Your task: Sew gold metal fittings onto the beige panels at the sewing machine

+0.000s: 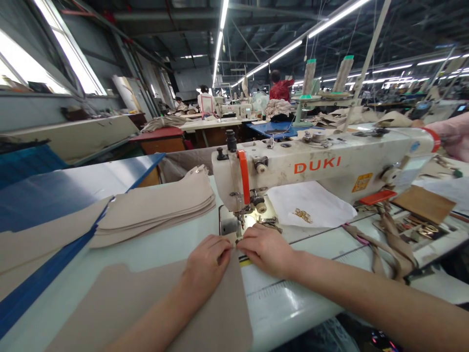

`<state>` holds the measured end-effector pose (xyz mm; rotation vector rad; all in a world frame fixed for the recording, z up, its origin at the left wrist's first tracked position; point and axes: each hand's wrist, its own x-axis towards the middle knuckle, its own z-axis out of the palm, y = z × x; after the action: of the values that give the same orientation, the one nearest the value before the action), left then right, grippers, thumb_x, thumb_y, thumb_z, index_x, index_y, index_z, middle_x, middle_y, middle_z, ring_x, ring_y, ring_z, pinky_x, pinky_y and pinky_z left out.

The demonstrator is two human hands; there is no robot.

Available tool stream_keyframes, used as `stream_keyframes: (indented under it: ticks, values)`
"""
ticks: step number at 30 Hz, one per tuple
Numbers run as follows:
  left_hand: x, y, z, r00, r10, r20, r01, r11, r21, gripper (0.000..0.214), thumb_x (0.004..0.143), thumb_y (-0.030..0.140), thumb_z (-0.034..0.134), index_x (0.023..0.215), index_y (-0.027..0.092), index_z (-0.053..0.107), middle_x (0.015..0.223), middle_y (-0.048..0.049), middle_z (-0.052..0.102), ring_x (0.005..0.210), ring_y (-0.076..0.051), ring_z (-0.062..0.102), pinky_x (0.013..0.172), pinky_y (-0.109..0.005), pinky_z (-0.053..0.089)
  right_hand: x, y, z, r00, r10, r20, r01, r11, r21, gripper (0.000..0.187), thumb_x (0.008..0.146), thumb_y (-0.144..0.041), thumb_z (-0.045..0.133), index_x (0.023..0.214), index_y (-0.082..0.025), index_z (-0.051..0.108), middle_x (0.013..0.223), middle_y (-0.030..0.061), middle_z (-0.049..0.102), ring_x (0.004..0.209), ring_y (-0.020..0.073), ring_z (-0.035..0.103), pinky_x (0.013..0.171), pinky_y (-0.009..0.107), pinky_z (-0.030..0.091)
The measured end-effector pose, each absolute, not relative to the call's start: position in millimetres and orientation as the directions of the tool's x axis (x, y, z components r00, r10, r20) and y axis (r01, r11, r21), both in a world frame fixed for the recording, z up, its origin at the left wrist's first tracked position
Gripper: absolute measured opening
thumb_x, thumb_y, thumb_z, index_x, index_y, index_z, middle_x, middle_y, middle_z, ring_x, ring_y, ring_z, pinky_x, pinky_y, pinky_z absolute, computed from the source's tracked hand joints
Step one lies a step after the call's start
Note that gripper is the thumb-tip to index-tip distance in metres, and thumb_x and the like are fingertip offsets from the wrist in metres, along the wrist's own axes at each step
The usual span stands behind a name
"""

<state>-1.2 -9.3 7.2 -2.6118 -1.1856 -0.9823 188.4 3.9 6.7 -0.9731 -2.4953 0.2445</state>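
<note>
A flat beige fabric panel (154, 288) lies on the pale sewing table, its upper corner close in front of the sewing machine's (278, 166) needle and presser foot. My left hand (208, 261) rests on this panel, its thumb and fingers pinched on the corner edge. Right beside it, my right hand (266, 248) pinches at the same corner from the other side, just below the lit needle area. The fingertips of both hands nearly meet. Whatever small piece may sit between them is mostly hidden by the fingers.
A stack of beige panels (157, 208) lies left of the machine. Behind the needle, small gold-coloured metal parts (302, 215) sit on a white sheet (318, 200). Fabric straps (392, 244) hang by a parts tray (421, 227) at right. Co-workers (281, 88) are farther back.
</note>
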Motion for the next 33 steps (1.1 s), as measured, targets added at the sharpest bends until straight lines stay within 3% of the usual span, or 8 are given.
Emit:
stream_keyframes:
  ticks: [3, 15, 23, 27, 33]
  values:
    - [-1, -10, 8, 0.475, 0.655, 0.587, 0.72, -0.673, 0.169, 0.021, 0.08, 0.013, 0.045, 0.072, 0.02, 0.062, 0.073, -0.0033, 0.069, 0.071, -0.017, 0.063, 0.068, -0.028, 0.053, 188, 3, 6, -0.711, 0.593, 0.377, 0.585, 0.797, -0.151, 0.02, 0.088, -0.015, 0.047, 0.093, -0.018, 0.066, 0.082, 0.0045, 0.061, 0.08, 0.0178, 0.051, 0.074, 0.027, 0.04]
    - [0, -8, 10, 0.507, 0.667, 0.545, 0.703, -0.687, 0.187, 0.02, 0.082, 0.013, 0.044, 0.072, 0.019, 0.061, 0.072, -0.0033, 0.067, 0.071, -0.017, 0.061, 0.068, -0.028, 0.051, 189, 5, 5, -0.769, 0.528, 0.36, 0.548, 0.835, -0.056, 0.017, 0.091, -0.017, 0.047, 0.093, -0.016, 0.064, 0.083, 0.0048, 0.059, 0.08, 0.0183, 0.049, 0.073, 0.028, 0.04]
    - [-2, -7, 8, 0.516, 0.655, 0.552, 0.689, -0.7, 0.187, 0.018, 0.079, 0.009, 0.046, 0.071, 0.02, 0.059, 0.072, -0.0031, 0.067, 0.072, -0.017, 0.06, 0.068, -0.027, 0.05, 211, -16, 28, -0.916, 0.31, 0.253, 0.347, 0.931, 0.114, 0.017, 0.093, -0.019, 0.045, 0.088, -0.015, 0.061, 0.087, 0.0036, 0.059, 0.086, 0.0186, 0.048, 0.077, 0.03, 0.039]
    - [-2, -7, 7, 0.524, 0.643, 0.559, 0.689, -0.706, 0.165, 0.018, 0.081, 0.009, 0.045, 0.072, 0.019, 0.058, 0.071, -0.0029, 0.066, 0.07, -0.017, 0.06, 0.066, -0.028, 0.05, 204, -18, 23, -0.919, 0.275, 0.282, 0.321, 0.938, 0.13, 0.016, 0.093, -0.02, 0.045, 0.088, -0.016, 0.06, 0.093, 0.0038, 0.06, 0.09, 0.0186, 0.048, 0.082, 0.031, 0.039]
    - [-3, -6, 6, 0.53, 0.614, 0.584, 0.666, -0.728, 0.161, 0.018, 0.084, 0.011, 0.046, 0.073, 0.018, 0.058, 0.072, -0.0028, 0.066, 0.07, -0.016, 0.06, 0.066, -0.027, 0.051, 187, -8, 7, -0.841, 0.321, 0.436, 0.385, 0.921, 0.066, 0.014, 0.091, -0.024, 0.049, 0.085, -0.014, 0.057, 0.086, 0.0034, 0.059, 0.086, 0.0176, 0.049, 0.084, 0.03, 0.04]
